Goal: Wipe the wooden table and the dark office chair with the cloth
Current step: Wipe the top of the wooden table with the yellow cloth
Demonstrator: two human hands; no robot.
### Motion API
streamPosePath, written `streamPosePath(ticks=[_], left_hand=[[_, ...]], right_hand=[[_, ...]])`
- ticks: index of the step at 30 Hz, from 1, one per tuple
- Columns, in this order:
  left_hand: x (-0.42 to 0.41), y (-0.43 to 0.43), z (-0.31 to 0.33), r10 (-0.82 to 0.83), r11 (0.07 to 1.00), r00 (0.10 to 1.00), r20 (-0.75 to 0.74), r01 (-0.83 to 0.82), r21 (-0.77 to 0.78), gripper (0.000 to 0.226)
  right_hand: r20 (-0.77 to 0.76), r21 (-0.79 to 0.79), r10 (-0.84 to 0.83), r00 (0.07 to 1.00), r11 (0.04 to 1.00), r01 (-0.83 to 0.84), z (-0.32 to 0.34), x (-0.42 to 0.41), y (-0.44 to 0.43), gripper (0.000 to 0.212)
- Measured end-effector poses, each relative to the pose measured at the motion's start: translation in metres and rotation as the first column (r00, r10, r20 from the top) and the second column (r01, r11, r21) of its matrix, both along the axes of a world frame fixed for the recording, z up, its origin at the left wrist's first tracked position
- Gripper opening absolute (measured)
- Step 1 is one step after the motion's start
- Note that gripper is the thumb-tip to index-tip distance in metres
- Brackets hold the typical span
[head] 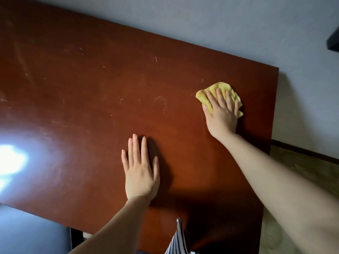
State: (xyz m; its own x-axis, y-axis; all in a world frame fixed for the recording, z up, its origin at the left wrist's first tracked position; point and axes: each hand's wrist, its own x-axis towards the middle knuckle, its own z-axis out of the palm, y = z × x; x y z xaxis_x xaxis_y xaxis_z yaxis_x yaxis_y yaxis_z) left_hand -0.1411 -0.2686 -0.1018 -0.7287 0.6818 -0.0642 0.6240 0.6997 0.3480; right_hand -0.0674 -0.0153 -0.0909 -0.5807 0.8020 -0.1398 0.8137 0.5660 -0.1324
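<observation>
Plain room, wooden table [95, 92], patterned floor [293, 159]

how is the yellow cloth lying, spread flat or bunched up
Bunched up: the cloth is a small creased wad pressed under the right hand on the table.

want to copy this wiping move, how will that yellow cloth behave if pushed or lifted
The cloth looks crumpled and soft under the right hand, so it would likely droop when lifted. Thin folds suggest little weight. Pressed on the glossy table, it should probably slide, not roll.
</observation>
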Motion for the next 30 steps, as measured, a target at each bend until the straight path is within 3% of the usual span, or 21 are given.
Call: streamPosePath(ticks=[3,7,15,19,25,30], left_hand=[[-0.001,0.001,0.0,-0.001,0.999,1.0,-0.006,0.001,-0.034,0.061],[-0.004,0.002,-0.001,0.003,0.997,1.0,-0.024,-0.005,-0.075,0.061],[-0.006,0.001,0.002,-0.005,0.995,1.0,-0.029,0.002,-0.099,0.062],[-0.002,0.0,0.004,0.008,0.997,1.0,-0.004,-0.009,-0.078,0.063],[-0.003,0.001,0.005,0.009,0.996,1.0,0.013,-0.008,-0.085,0.063],[-0.002,-0.001,0.003,0.013,0.997,0.999,0.036,-0.01,-0.073,0.062]], right_hand=[[0.03,-0.01,0.032,0.999,0.999,-0.032,0.0,-0.028,-0.018,0.055],[0.047,-0.004,0.276,0.96,0.961,-0.276,0.0,-0.036,-0.057,0.057],[-0.009,-0.026,0.699,0.715,0.714,-0.699,0.0,0.045,-0.105,0.051],[-0.11,-0.061,0.768,0.631,0.629,-0.775,0.003,0.09,-0.076,0.046],[-0.106,-0.093,0.639,0.762,0.756,-0.648,0.009,0.097,-0.005,0.047],[-0.08,-0.083,0.488,0.869,0.865,-0.494,0.011,0.048,0.047,0.05]])
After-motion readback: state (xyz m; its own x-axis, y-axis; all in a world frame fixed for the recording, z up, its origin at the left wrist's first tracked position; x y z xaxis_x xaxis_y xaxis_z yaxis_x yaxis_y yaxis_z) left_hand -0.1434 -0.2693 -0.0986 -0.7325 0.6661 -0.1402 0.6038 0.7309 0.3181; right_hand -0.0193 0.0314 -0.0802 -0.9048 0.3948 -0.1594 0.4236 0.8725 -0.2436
